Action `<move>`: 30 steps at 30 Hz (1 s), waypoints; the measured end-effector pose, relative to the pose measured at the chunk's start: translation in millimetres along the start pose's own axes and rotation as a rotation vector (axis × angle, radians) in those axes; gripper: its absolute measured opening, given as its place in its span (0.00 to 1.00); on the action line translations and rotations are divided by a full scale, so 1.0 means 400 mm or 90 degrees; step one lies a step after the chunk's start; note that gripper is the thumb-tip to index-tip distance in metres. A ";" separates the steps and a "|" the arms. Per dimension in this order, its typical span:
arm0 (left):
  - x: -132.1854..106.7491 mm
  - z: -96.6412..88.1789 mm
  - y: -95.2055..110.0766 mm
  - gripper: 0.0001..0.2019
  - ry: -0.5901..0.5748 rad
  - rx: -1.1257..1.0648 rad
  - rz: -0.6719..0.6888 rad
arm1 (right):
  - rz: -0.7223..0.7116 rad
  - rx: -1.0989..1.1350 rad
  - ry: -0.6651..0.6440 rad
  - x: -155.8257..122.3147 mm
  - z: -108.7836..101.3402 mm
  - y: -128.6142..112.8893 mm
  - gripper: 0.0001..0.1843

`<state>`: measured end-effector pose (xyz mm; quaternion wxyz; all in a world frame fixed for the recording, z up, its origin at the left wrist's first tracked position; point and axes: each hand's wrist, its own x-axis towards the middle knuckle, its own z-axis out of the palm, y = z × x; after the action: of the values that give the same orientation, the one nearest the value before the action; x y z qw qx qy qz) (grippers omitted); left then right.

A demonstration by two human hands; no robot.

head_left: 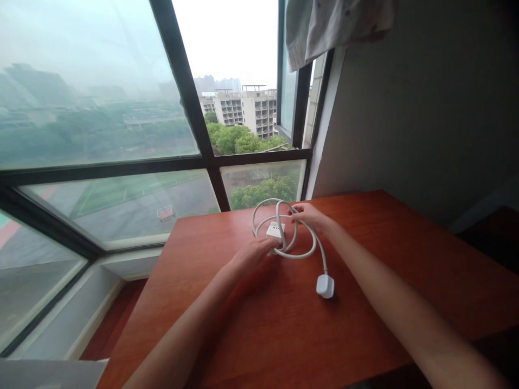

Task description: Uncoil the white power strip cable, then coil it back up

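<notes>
A white extension cord (pixel 301 256) lies in loose loops above the reddish-brown table, its socket block (pixel 275 230) showing dark outlet slots on the upper face. My left hand (pixel 256 253) grips the near end of that block, and its fingertips are partly hidden. On the far right of the loops, my right hand (pixel 308 214) has its fingers closed round the cable. From the loops the cable runs down to a white plug (pixel 325 286), which is nearer to me, between my two forearms.
The glossy table (pixel 259 335) stands against a dark-framed window (pixel 207 160), with one pane open at the right. A pale curtain (pixel 340 27) hangs above. A grey wall (pixel 413 119) rises behind the table's right side. Left of the table is a low ledge (pixel 97 302).
</notes>
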<state>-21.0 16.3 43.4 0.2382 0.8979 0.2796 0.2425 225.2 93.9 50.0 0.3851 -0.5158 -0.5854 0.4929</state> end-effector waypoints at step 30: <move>0.115 0.051 -0.083 0.15 0.096 0.248 0.089 | -0.413 -0.721 -0.158 -0.007 0.020 -0.015 0.12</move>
<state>11.2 63.1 22.9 0.0214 0.9234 0.2751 0.2668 216.7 89.9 54.1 0.1129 -0.3755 -0.9196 0.0239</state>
